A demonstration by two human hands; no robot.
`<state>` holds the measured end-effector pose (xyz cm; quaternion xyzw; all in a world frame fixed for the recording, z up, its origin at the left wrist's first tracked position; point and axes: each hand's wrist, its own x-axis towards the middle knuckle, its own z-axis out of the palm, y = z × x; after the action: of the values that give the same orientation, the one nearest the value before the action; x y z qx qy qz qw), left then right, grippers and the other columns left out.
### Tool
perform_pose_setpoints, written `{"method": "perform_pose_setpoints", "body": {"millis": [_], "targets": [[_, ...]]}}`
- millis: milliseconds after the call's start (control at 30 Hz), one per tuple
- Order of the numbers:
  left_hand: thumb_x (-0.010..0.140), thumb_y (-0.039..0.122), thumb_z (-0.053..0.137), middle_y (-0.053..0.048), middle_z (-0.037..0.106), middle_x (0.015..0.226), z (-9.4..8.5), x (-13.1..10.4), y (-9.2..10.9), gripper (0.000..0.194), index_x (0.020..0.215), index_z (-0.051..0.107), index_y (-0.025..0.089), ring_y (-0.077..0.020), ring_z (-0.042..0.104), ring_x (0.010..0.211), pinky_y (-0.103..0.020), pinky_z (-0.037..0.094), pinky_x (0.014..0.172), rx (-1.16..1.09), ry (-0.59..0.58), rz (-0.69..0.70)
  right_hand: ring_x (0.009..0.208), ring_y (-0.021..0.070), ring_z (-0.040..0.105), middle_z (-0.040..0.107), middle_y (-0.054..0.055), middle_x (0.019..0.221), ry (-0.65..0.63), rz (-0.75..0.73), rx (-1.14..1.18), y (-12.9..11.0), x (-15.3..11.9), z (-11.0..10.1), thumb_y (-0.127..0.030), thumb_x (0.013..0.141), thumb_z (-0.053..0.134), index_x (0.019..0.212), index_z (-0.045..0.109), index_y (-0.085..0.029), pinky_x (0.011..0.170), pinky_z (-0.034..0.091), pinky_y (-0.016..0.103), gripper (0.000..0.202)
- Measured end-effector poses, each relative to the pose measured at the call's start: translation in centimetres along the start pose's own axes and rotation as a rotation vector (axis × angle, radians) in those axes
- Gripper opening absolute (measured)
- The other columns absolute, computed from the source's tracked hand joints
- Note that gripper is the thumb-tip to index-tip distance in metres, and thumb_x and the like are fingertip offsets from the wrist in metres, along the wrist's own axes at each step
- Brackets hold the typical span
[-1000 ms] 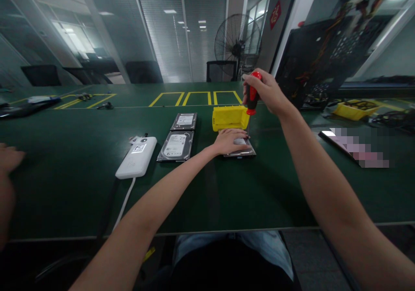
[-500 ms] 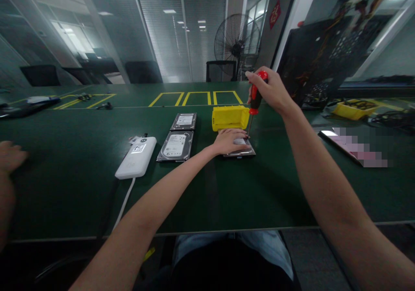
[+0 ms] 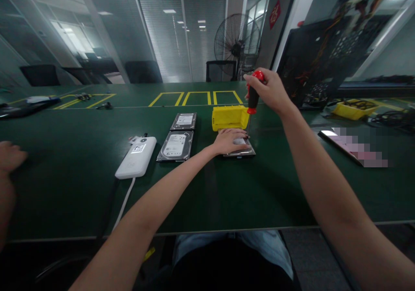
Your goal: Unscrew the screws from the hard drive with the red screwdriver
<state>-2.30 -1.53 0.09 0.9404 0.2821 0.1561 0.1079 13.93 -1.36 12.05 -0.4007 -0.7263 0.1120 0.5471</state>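
Observation:
A hard drive point(image 3: 244, 151) lies on the green table, largely covered by my left hand point(image 3: 231, 141). That hand rests on the drive with its fingers spread flat. My right hand point(image 3: 267, 87) is wrapped round the red and black handle of a screwdriver point(image 3: 253, 98). The screwdriver stands nearly upright, its tip at the drive's far right corner beside my left fingertips; the exact contact point is too small to tell. Right behind the drive is a yellow bin point(image 3: 229, 118). Two more hard drives, one point(image 3: 175, 145) nearer and one point(image 3: 184, 120) farther, lie to the left.
A white power bank point(image 3: 136, 158) with a cable lies left of the drives. Another person's hand point(image 3: 12, 156) is at the left edge. On the right are a phone point(image 3: 348, 146), partly pixelated, and a yellow tray point(image 3: 353, 110) with cables. Yellow tape rectangles mark the table's far side.
My right hand and the top of the screwdriver have shifted slightly left, and the handle's tilt has changed. My left hand and the drive look unmoved.

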Motion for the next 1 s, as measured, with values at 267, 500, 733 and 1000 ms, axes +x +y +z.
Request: {"method": "perform_pose_setpoints", "body": {"millis": [267, 500, 733, 1000], "targets": [[0.084, 0.064, 0.036, 0.004, 0.042, 0.140, 0.0, 0.0, 0.1, 0.055, 0.125, 0.049, 0.031, -0.0224, 0.034, 0.129, -0.045, 0.024, 0.106, 0.012, -0.005, -0.005, 0.054, 0.0121, 0.056, 0.051, -0.002, 0.065, 0.003, 0.042, 0.058, -0.3, 0.0, 0.8, -0.062, 0.076, 0.053, 0.093, 0.050, -0.026, 0.050, 0.053, 0.029, 0.039], [0.083, 0.064, 0.035, 0.005, 0.042, 0.140, -0.1, 0.0, 0.2, 0.056, 0.125, 0.049, 0.030, -0.0224, 0.034, 0.129, -0.044, 0.024, 0.106, 0.026, -0.013, -0.006, 0.053, 0.0125, 0.054, 0.051, -0.001, 0.065, 0.007, 0.067, 0.042, 0.9, 0.1, 0.7, -0.066, 0.081, 0.039, 0.096, 0.048, -0.026, 0.051, 0.052, 0.029, 0.045], [0.083, 0.063, 0.036, 0.004, 0.042, 0.140, -0.1, 0.0, 0.3, 0.054, 0.124, 0.050, 0.031, -0.0234, 0.035, 0.129, -0.045, 0.025, 0.106, 0.022, -0.010, -0.019, 0.073, 0.0169, 0.058, 0.054, 0.001, 0.075, 0.048, -0.063, -0.140, 0.7, 0.1, 0.4, -0.065, 0.077, 0.047, 0.090, 0.052, -0.025, 0.070, 0.054, 0.036, 0.043], [0.084, 0.063, 0.036, 0.004, 0.043, 0.139, 0.0, 0.0, 0.2, 0.053, 0.124, 0.051, 0.031, -0.0234, 0.035, 0.128, -0.045, 0.025, 0.105, 0.003, 0.010, 0.001, 0.088, 0.0226, 0.055, 0.055, 0.004, 0.080, 0.068, -0.148, -0.275, -0.2, -0.5, 0.6, -0.053, 0.078, 0.056, 0.089, 0.054, -0.023, 0.087, 0.046, 0.045, 0.033]]}}
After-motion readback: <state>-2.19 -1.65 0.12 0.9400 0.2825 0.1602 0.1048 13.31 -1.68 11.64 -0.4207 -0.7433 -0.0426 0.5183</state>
